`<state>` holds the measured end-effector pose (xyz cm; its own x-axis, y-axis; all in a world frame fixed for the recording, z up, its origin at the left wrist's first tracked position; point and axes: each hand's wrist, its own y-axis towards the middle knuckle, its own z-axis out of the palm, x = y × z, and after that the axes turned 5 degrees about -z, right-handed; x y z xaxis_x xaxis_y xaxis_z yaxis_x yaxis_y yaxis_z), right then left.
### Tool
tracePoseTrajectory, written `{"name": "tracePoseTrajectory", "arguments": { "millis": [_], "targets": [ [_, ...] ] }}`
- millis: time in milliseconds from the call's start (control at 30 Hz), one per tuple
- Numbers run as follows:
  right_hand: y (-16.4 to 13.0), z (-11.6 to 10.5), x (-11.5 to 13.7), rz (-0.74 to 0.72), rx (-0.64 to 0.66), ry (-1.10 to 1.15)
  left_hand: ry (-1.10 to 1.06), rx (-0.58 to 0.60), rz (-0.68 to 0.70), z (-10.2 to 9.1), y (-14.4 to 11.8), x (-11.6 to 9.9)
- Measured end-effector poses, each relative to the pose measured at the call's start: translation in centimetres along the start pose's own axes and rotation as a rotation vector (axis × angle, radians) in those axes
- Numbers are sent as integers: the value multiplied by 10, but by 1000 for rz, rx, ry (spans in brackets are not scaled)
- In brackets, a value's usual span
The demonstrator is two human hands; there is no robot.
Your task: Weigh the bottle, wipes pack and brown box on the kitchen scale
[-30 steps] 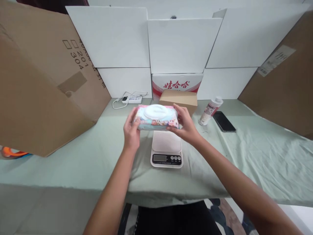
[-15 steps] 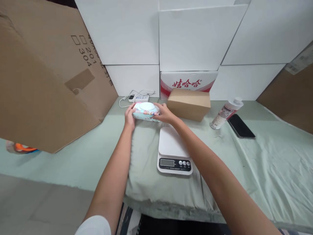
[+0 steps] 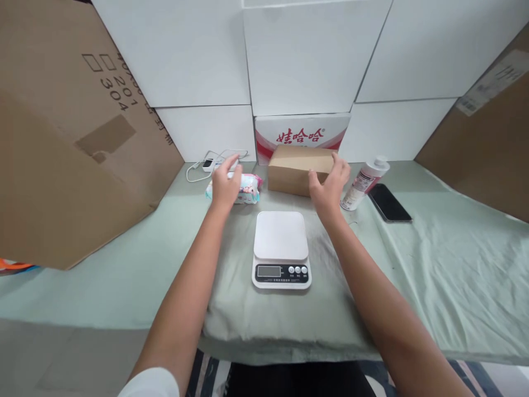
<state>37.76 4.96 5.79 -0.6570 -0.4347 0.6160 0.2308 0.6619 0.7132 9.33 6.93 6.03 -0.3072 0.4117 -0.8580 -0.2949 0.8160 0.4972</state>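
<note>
Left hand (image 3: 226,188): fingers spread, in front of the wipes packet (image 3: 250,189), left of upper centre; contact cannot be confirmed. Right hand (image 3: 328,187): fingers spread, before the box (image 3: 288,177), upper centre. Hazards, as judged: a rightward swing could topple the adjacent bottle (image 3: 362,184); a leftward reach could snag the cable (image 3: 194,179).

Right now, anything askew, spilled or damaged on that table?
Nothing visibly spilled or damaged. The green cloth is rumpled at right, unlike its smoother left side; the white cable lies loosely looped behind the wipes pack.
</note>
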Motion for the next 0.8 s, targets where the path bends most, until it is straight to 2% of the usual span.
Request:
{"name": "tracePoseTrajectory", "arguments": {
  "millis": [133, 200, 267, 333, 400, 500, 600, 700, 800],
  "targets": [
    [-14, 10, -23, 199, -59, 60, 34, 171, -131, 58, 15, -5],
    [-17, 16, -35, 284, -73, 116, 38, 237, -182, 79, 16, -5],
    [-15, 19, -46, 344, -63, 167, 65, 285, -197, 89, 12, -6],
    [-12, 15, -54, 310, -25, 167, 47, 274, -171, 87, 3, -12],
    [-9, 1, -52, 179, 20, 130, -48, 223, -110, 73, -9, -24],
    [-19, -34, -33, -18, 99, 125, -136, 173, 3, 31, -38, -48],
    [-47, -68, -5, -101, 164, 165, 20, 134, 64, -18, -84, -64],
    [-81, -84, 12, -163, 195, 209, 196, 38, 103, -55, -137, -62],
    [-103, -83, 17, -236, 223, 227, 257, -67, 40, -70, -178, -50]
  ]
}}
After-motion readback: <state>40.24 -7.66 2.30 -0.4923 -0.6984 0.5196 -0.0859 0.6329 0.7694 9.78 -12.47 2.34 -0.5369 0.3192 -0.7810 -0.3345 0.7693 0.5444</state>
